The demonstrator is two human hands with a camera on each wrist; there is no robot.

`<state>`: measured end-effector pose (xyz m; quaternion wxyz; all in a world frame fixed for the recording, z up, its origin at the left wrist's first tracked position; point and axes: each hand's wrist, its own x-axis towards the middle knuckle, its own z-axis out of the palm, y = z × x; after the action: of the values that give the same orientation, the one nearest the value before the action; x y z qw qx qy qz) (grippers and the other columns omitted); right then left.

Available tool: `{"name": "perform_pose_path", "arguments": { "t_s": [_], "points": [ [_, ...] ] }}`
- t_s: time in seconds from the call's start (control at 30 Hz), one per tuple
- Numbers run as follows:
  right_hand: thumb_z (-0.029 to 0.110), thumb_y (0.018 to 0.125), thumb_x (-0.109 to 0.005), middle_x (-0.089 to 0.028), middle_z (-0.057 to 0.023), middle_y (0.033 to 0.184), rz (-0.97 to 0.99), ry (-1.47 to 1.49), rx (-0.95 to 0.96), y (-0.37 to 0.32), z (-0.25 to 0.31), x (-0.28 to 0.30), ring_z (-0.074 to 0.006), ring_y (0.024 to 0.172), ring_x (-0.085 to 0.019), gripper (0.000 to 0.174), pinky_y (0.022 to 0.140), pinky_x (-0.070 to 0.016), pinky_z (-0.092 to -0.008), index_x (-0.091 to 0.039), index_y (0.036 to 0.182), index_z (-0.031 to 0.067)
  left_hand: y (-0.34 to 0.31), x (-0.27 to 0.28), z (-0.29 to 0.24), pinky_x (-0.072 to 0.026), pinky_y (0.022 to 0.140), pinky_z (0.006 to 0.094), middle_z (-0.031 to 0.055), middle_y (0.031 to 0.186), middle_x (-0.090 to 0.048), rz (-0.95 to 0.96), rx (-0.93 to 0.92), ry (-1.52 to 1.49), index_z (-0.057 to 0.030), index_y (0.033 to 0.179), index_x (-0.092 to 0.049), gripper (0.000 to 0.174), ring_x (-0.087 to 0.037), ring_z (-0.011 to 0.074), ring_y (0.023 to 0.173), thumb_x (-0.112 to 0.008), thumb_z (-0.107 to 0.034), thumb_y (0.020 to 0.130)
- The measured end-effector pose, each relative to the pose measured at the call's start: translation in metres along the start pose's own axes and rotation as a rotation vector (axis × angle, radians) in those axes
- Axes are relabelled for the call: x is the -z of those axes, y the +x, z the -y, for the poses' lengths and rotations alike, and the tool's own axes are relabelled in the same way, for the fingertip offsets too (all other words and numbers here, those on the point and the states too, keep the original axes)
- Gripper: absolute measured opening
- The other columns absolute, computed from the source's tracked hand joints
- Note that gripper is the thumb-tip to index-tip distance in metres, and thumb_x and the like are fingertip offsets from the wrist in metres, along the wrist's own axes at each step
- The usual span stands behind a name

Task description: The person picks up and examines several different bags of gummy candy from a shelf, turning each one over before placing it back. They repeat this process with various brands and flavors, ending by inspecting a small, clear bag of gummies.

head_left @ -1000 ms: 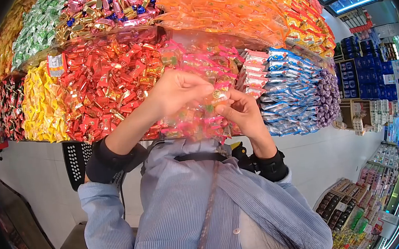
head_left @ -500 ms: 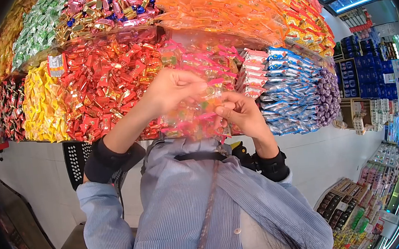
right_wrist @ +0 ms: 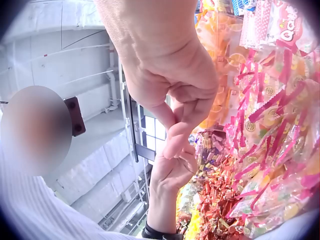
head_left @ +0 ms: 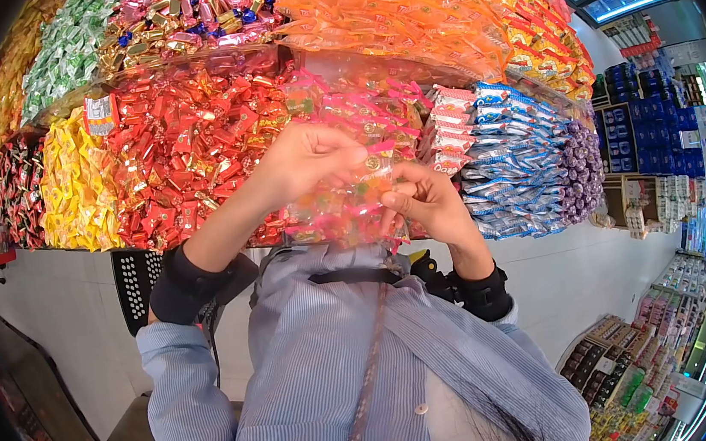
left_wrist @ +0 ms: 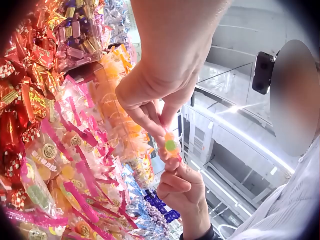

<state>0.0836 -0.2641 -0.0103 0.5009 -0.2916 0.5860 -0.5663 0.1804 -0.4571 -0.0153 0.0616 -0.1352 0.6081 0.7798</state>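
Note:
A small candy packet [left_wrist: 171, 145] in clear wrap, with pink ends and green and orange sweets inside, is stretched between the two hands. In the head view, the left hand [head_left: 312, 163] pinches its upper pink end between thumb and fingertips. My right hand [head_left: 430, 199] holds the opposite end, thumb against curled fingers. The right wrist view shows the fingertips of both hands close together, largely hiding the packet. Just below and behind the hands lies a heap of similar pink-ended packets [head_left: 349, 105].
Red-wrapped candies [head_left: 190, 143] and yellow ones [head_left: 77, 189] fill the bins on the left. To the right are blue-and-white packets [head_left: 514, 160] and purple candies [head_left: 578, 167]. Orange packets [head_left: 400, 9] lie on the higher tier behind. Stocked shelves [head_left: 653, 129] stand farther right.
The packet has turned between the fingers: its printed label faced up a second ago, and now clear wrap and a pink end show. Both hands have stayed almost in place.

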Motion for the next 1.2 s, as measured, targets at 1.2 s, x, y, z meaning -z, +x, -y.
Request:
{"name": "perform_pose_path", "arguments": {
  "t_s": [1.2],
  "points": [
    [0.012,0.087,-0.055,-0.064,-0.0080,0.066,0.013,-0.015,-0.026,0.0024,0.0036,-0.0020,-0.0072,0.057,-0.057,0.018,0.050,-0.0373,-0.0184,-0.053,0.099,-0.0009,0.0000,0.0040,0.0018,-0.0468,0.060,0.0199,-0.0004,0.080,-0.063,-0.003,0.079,-0.004,-0.0059,0.093,-0.063,0.023,-0.058,0.0052,0.070,-0.062,-0.026,0.082]
  ]
}}
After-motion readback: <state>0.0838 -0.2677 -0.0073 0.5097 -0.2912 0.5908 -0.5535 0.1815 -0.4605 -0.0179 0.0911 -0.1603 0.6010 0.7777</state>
